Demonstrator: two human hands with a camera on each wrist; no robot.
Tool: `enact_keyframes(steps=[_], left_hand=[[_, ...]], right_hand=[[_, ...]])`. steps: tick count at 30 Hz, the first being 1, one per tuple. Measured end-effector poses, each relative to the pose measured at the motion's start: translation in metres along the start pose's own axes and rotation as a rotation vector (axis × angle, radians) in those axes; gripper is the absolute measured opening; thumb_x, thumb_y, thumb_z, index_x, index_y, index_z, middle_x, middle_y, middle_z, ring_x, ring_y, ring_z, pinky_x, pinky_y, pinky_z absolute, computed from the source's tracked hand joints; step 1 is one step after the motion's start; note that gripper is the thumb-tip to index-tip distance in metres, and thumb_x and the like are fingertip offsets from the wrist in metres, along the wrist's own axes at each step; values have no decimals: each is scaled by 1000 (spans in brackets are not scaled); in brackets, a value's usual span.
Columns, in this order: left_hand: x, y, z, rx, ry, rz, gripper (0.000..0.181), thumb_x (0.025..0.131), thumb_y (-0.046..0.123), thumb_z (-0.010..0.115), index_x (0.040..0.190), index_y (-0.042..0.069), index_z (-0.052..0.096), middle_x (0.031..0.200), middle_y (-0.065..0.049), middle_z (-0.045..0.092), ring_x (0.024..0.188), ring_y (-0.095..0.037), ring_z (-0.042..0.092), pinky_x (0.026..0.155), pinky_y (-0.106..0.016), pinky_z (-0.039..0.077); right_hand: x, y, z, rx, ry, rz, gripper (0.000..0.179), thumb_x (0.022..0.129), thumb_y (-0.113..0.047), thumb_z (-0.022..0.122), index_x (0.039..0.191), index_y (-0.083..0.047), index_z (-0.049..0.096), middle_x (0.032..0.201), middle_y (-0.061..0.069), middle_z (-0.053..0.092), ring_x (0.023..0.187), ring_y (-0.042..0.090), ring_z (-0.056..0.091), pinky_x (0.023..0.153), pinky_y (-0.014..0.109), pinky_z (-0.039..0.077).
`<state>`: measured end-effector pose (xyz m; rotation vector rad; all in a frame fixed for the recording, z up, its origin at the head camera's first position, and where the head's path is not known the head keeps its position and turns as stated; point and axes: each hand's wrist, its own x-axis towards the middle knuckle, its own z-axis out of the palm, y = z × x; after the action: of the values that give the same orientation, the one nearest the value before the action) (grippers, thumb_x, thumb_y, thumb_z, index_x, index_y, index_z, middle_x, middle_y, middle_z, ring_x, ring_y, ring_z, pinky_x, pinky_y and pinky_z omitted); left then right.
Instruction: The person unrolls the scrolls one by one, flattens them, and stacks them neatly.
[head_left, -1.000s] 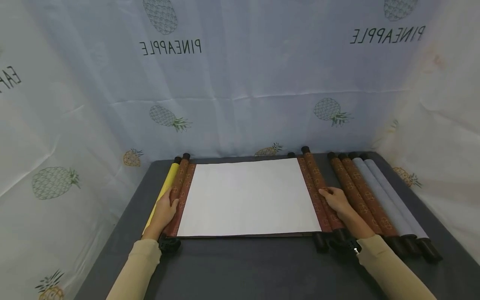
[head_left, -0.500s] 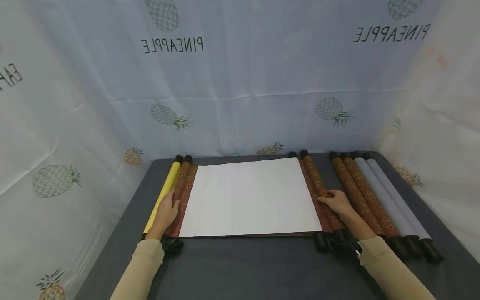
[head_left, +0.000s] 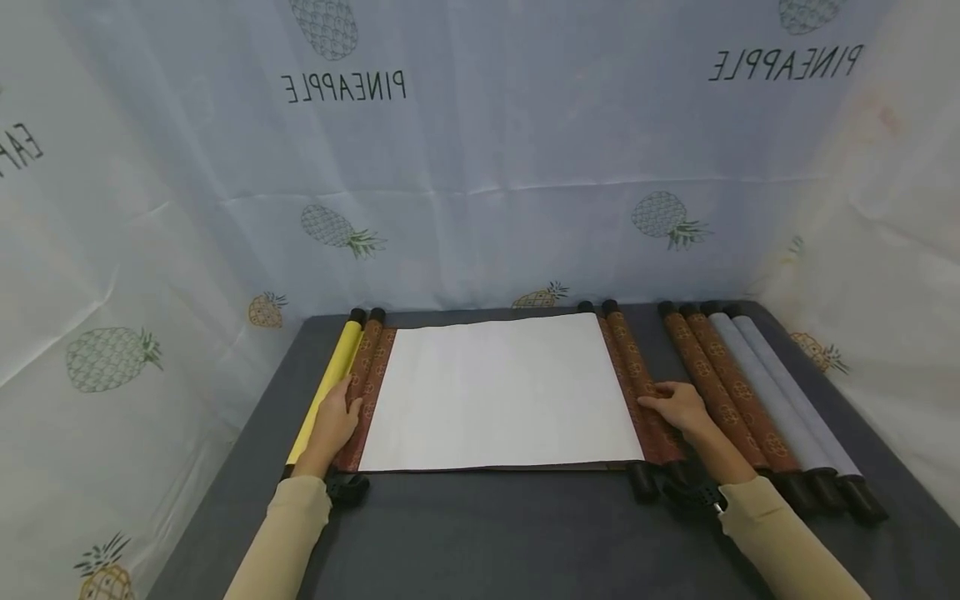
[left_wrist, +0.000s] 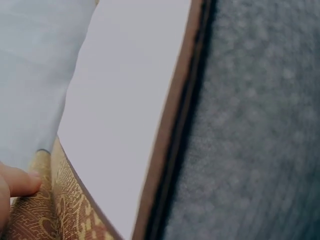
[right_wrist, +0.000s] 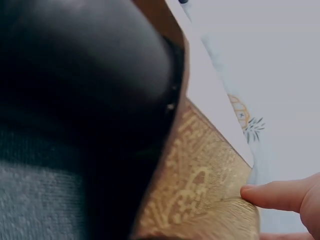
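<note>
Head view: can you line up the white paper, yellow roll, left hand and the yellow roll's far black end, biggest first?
1. White paper, easily biggest.
2. Yellow roll and left hand: too close to rank; roll longer, hand wider.
3. Far black end, smallest.

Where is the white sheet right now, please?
Low in the middle of the head view, the white sheet lies over the table, between the brown roll held by the left hand and a second brown roll held by the right hand.
</note>
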<state>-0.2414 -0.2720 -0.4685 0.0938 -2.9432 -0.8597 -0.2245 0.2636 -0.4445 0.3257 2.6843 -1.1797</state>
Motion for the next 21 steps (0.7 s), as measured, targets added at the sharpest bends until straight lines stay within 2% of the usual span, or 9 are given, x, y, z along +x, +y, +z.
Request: enact_keyframes(steps=[4, 7, 11, 13, 18, 21], left_hand=[[-3, -2, -2, 20, 2, 5, 57, 97, 8, 49, 146, -11, 27, 147, -36, 34, 137, -51, 33, 109, -59, 34], [-5, -2, -3, 28, 11, 19, 57, 96, 9, 51, 145, -12, 29, 145, -37, 36, 135, -52, 36, 108, -60, 35], [-7, 1, -4, 27, 12, 29, 56, 95, 7, 52, 143, -13, 31, 143, -38, 38, 133, -53, 38, 106, -60, 37], [-9, 2, -4, 19, 14, 28, 56, 95, 6, 51, 143, -13, 31, 143, -38, 38, 132, -52, 39, 106, -60, 38], [-14, 10, -6, 8, 49, 64, 52, 93, 3, 52, 140, -15, 36, 142, -38, 40, 132, -52, 39, 106, -60, 38], [-15, 17, -6, 11, 83, 95, 49, 93, 3, 53, 136, -15, 41, 140, -38, 42, 132, -52, 39, 107, -60, 37]], right_hand=[[-1, 0, -2, 8, 4, -2, 60, 92, -23, 59, 136, 14, 42, 141, 39, 37, 132, 56, 33, 104, 60, 39], [-3, 1, -4, 8, 21, -23, 58, 91, -21, 62, 133, 14, 45, 136, 39, 43, 126, 54, 41, 96, 55, 46], [-7, 2, -8, 32, 45, -48, 56, 89, -20, 65, 129, 16, 48, 125, 39, 53, 101, 43, 61, 77, 40, 54], [-9, 2, -11, 58, 42, -60, 57, 88, -19, 65, 128, 18, 48, 124, 40, 53, 92, 37, 66, 73, 36, 55], [-14, 5, -25, 73, 33, -75, 57, 92, -21, 62, 130, 18, 46, 132, 41, 46, 94, 38, 68, 80, 41, 57], [-15, 9, -35, 56, 68, -85, 56, 94, -24, 59, 129, 18, 47, 130, 41, 48, 95, 40, 68, 79, 41, 57]])
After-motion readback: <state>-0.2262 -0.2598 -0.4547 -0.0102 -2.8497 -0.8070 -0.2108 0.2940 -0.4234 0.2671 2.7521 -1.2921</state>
